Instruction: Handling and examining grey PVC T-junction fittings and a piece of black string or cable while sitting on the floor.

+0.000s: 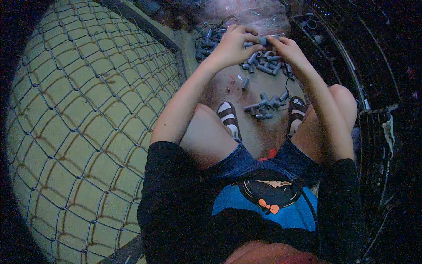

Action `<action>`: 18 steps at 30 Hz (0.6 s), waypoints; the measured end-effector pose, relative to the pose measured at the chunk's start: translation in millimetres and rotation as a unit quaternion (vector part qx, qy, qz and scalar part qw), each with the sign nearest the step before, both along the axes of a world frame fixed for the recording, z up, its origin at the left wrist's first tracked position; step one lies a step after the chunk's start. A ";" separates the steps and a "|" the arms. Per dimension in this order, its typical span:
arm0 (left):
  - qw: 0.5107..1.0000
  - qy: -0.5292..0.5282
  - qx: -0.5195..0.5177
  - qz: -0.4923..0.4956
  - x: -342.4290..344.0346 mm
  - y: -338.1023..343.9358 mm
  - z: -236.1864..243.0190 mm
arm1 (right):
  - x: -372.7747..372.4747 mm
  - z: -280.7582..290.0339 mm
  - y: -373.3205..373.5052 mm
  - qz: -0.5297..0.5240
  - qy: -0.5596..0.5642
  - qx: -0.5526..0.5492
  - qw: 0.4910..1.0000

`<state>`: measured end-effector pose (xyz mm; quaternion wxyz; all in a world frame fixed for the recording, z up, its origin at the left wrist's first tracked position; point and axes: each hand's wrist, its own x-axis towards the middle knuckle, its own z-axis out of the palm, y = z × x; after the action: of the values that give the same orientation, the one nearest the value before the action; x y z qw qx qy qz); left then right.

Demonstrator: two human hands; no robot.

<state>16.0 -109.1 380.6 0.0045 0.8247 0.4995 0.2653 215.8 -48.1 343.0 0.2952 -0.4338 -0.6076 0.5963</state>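
Both my arms reach forward over the floor. Between my two hands is a small grey pipe fitting [263, 41], partly covered by the fingers. My left hand [237, 46] has its fingers curled around the left side of it. Thumb and fingertips of my right hand [288, 49] pinch its right end. Just beneath the hands lies a loose pile of grey pipe fittings [266, 67], some of them tee-shaped. A smaller group of fittings [272, 102] rests nearer, between my feet, and a single short fitting [245, 83] lies apart from both.
A chain-link fence [92, 132] fills the left side. More fittings [206, 44] lie by its base. Clear plastic sheeting [246, 13] is at the far end. Dark slatted structures [373, 145] stand on the right, with a dark crate [314, 33] beyond. Red scraps [232, 79] dot the floor.
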 end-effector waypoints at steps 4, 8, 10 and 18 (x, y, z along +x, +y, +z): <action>0.997 -0.037 -0.028 -0.054 -13.5 5.4 -2.9 | 2.8 -1.9 4.2 0.013 -0.020 0.016 1.000; 0.996 -0.057 -0.004 -0.073 -17.6 7.9 -1.5 | 7.0 2.3 4.5 0.025 -0.032 0.020 0.999; 0.996 -0.060 0.004 -0.072 -17.5 9.4 -0.7 | 7.1 4.5 4.2 0.028 -0.034 0.033 0.998; 0.985 0.076 0.127 0.090 -22.6 -0.4 10.9 | 14.8 22.7 0.3 0.009 -0.089 0.204 0.975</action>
<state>-6.6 -109.5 391.4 -0.1625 0.7879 0.5330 0.2621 230.6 -47.7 365.7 0.3169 -0.4099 -0.7444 0.4213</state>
